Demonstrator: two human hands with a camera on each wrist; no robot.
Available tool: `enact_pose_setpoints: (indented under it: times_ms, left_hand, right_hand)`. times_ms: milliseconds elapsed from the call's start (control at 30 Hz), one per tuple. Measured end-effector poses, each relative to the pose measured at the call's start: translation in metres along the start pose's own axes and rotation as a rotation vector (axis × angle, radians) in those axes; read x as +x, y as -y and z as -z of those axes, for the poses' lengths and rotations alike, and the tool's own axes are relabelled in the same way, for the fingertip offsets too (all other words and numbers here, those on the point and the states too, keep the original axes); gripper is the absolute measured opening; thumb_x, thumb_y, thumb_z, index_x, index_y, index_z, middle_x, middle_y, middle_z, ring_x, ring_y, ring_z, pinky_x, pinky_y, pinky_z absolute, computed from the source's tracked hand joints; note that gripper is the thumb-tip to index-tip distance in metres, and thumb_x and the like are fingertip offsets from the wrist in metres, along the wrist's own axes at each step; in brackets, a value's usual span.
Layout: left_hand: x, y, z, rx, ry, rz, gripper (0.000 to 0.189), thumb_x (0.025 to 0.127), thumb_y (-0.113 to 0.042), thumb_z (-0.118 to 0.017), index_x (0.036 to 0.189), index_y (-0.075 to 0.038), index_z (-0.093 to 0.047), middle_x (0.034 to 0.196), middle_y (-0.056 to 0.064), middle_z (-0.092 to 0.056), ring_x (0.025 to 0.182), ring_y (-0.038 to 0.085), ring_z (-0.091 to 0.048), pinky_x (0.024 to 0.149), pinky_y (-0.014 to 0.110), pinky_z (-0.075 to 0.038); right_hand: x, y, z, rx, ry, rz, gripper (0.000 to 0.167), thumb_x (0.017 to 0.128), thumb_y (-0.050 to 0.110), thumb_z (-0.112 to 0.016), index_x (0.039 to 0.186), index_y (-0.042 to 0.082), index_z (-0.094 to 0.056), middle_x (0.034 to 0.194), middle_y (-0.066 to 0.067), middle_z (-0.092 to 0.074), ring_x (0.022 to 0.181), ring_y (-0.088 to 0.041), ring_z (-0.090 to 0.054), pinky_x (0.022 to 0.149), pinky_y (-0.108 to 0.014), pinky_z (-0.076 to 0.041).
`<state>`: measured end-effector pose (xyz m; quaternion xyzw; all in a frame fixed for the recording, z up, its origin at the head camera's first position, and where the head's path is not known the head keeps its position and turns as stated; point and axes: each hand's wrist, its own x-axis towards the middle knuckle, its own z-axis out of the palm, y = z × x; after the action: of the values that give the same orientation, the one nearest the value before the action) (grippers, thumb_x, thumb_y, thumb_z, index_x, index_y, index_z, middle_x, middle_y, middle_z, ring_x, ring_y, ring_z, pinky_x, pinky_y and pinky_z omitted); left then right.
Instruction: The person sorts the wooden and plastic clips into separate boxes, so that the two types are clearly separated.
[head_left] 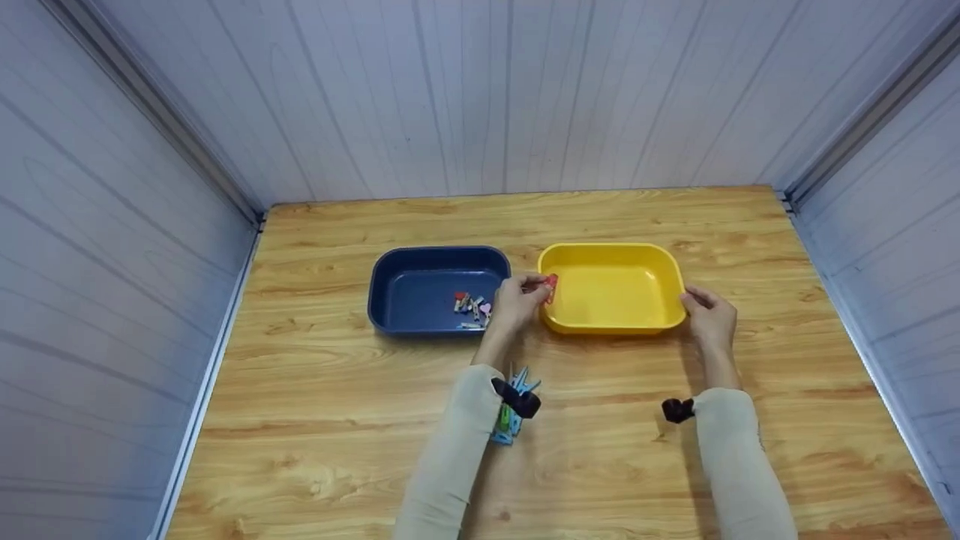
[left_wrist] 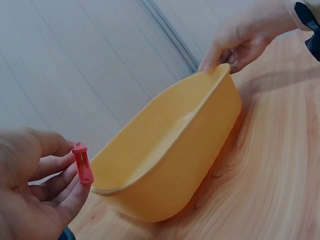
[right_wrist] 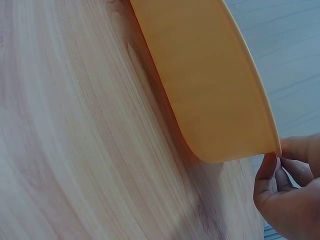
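My left hand (head_left: 517, 304) pinches a small red plastic clothespin (left_wrist: 83, 163) between thumb and fingertips. It holds the clothespin at the left rim of a yellow plastic basin (head_left: 611, 328). On the basin's opposite end, my right hand (head_left: 711, 319) grips the rim between thumb and fingers; the right wrist view shows this hand (right_wrist: 292, 187) at the corner of the basin (right_wrist: 215, 90). No objects show inside the yellow basin in the head view.
A dark blue basin (head_left: 379, 300) stands left of the yellow one, with several small wooden clips (head_left: 472, 305) in it, partly behind my left hand. Blue and green clothespins (head_left: 517, 427) lie on the wooden table (head_left: 315, 420) beside my left forearm. Pale panels (head_left: 480, 97) enclose the table.
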<state>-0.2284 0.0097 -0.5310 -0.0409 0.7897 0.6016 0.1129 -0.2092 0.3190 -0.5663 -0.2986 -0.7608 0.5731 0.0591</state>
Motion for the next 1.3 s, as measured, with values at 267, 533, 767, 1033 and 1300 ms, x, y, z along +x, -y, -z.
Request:
enact_pose_setpoints:
  times_ms: [267, 533, 767, 1033, 1300]
  left_hand:
    - [0.005, 0.001, -0.006, -0.016, -0.03, 0.07, 0.021, 0.09, -0.018, -0.066, 0.108, -0.008, -0.069, 0.1, 0.007, -0.068, 0.09, 0.013, -0.062, 0.075, 0.021, -0.051]
    - [0.01, -0.003, -0.013, -0.025, -0.015, 0.051, 0.02, 0.09, -0.016, -0.066, 0.106, -0.004, -0.069, 0.097, 0.009, -0.068, 0.083, 0.012, -0.061, 0.069, 0.018, -0.05]
    - [0.014, -0.008, -0.021, -0.051, -0.013, 0.041, 0.02, 0.089, -0.013, -0.066, 0.106, -0.002, -0.069, 0.094, 0.009, -0.069, 0.078, 0.01, -0.06, 0.065, 0.017, -0.048]
    - [0.013, -0.013, -0.022, -0.02, -0.03, 0.06, 0.02, 0.089, -0.014, -0.066, 0.105, -0.002, -0.067, 0.094, 0.008, -0.068, 0.077, 0.01, -0.061, 0.067, 0.017, -0.049]
    - [0.013, -0.008, -0.021, 0.01, -0.019, 0.052, 0.021, 0.091, -0.015, -0.063, 0.108, -0.002, -0.067, 0.101, 0.011, -0.069, 0.09, 0.017, -0.065, 0.076, 0.022, -0.052]
  right_hand:
    - [0.0, -0.001, -0.001, 0.036, -0.006, -0.008, 0.037, 0.092, 0.016, -0.063, 0.127, 0.004, -0.061, 0.086, 0.017, -0.059, 0.09, 0.001, -0.054, 0.079, -0.011, -0.045]
    - [0.0, -0.003, -0.002, 0.026, -0.004, -0.005, 0.037, 0.092, 0.018, -0.064, 0.127, 0.004, -0.061, 0.094, 0.011, -0.063, 0.098, -0.003, -0.056, 0.081, -0.011, -0.045]
    - [-0.001, -0.004, -0.001, 0.012, -0.004, 0.021, 0.036, 0.093, 0.018, -0.063, 0.126, 0.004, -0.061, 0.092, 0.013, -0.06, 0.094, -0.001, -0.055, 0.082, -0.012, -0.045]
    - [-0.002, -0.005, -0.003, 0.046, 0.004, 0.01, 0.036, 0.093, 0.016, -0.062, 0.126, 0.004, -0.061, 0.098, 0.009, -0.062, 0.102, -0.005, -0.054, 0.082, -0.012, -0.044]
    - [-0.001, -0.005, -0.001, 0.007, -0.001, 0.019, 0.036, 0.093, 0.019, -0.062, 0.126, 0.005, -0.062, 0.096, 0.011, -0.061, 0.097, -0.002, -0.054, 0.082, -0.012, -0.044]
